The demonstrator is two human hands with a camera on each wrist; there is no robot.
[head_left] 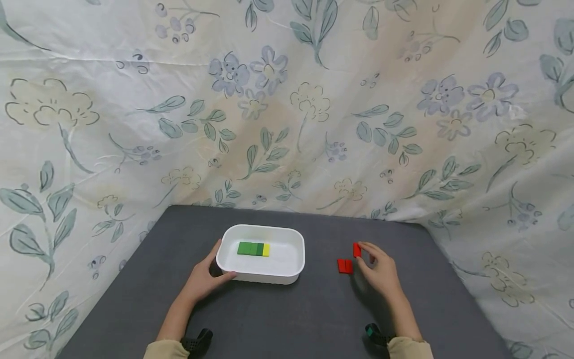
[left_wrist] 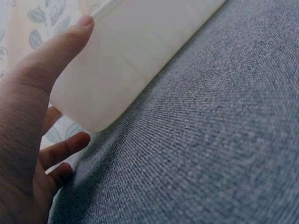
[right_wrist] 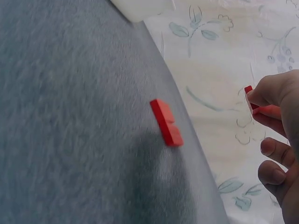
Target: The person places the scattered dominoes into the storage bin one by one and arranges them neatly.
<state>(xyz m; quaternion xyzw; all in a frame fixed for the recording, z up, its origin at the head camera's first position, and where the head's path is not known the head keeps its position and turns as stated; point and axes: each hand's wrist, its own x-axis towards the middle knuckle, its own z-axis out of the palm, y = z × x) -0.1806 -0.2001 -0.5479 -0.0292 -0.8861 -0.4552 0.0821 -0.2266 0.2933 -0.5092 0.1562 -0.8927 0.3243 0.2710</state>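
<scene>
A white plastic box (head_left: 278,278) stands on the dark cloth-covered table. My left hand (head_left: 200,282) grips its left end, thumb (left_wrist: 70,44) against the front wall and fingers round the left side. Inside the box, several green blocks (head_left: 249,248) and one yellow block (head_left: 266,250) lie side by side in a row. To the right of the box, my right hand (head_left: 382,271) pinches a small red block (head_left: 357,250) between thumb and fingers, above the table. Two more red blocks (right_wrist: 164,122) lie side by side on the cloth, just left of that hand.
The grey table (head_left: 287,319) ends at the back against a hanging floral sheet (head_left: 287,124), which also rises on both sides. A dark band (head_left: 197,341) is on the left wrist, another (head_left: 377,335) on the right.
</scene>
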